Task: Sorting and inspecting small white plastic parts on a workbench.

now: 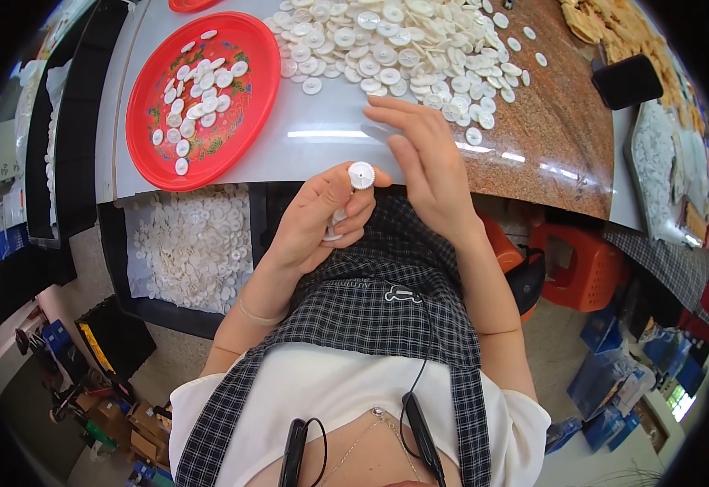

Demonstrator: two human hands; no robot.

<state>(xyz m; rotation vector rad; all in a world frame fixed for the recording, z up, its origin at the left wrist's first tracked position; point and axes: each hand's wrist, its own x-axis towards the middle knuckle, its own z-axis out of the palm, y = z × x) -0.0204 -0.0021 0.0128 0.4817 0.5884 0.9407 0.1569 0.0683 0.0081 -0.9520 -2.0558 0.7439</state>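
On the left, a black bin with straight sides (176,318) sits lower than my shiny grey tabletop (330,122). White cloth or paper lines the bin, and a big heap of small round white discs (196,243) fills it. Above it, on the tabletop, is a round red plastic tray with a painted flower pattern (250,134). Little white discs (206,105) are spread on the tray, mostly in the middle, some on top of each other.

Next comes my left hand (315,211), just in front of the table edge. Its thumb and pointing finger pinch one round white plastic disc with a small hole in the middle (362,175). The disc's flat side faces up at me. My other fingers curl in around a few more white discs (335,226) in my palm. Under my hands is my black and white checked cloth apron (371,316).

Farther back is a big loose pile of white discs (395,49). It spills from the grey part onto the brown speckled part of the table (557,122). My right hand (432,166) is near the pile's front edge. Its fingers are open and bend a little to the left, with the thumb apart from them. I cannot tell if it touches the table.

Past that, lower down, stands an orange plastic stool with holes (582,284). Farther right is a flat black thing with round corners (627,82).
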